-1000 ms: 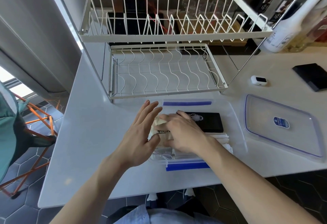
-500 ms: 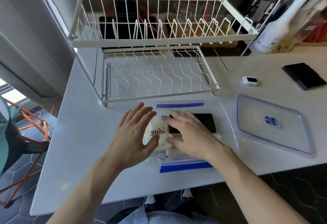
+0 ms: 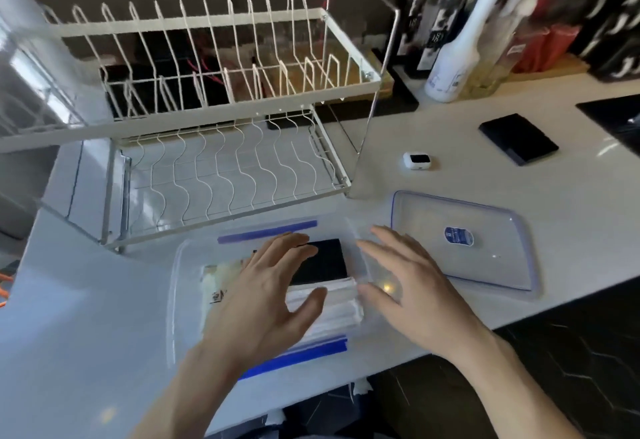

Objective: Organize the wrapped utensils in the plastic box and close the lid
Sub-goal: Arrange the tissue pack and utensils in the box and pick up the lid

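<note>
- The clear box with blue clips sits open on the bench, long axis left to right.
- Inside lie one black packet, one cream packet and a white wrapped stack lying left-right.
- One lid lies flat just right of it.
- The left hand and right hand hover spread wide, holding nothing.

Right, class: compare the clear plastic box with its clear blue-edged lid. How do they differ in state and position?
The clear plastic box sits under the hands, holding wrapped utensils; the clear blue-edged lid lies apart to its right, bare. The box has blue clasps on its long sides; the lid carries a blue label. Both are transparent, rectangular and rest on the white counter.
</note>
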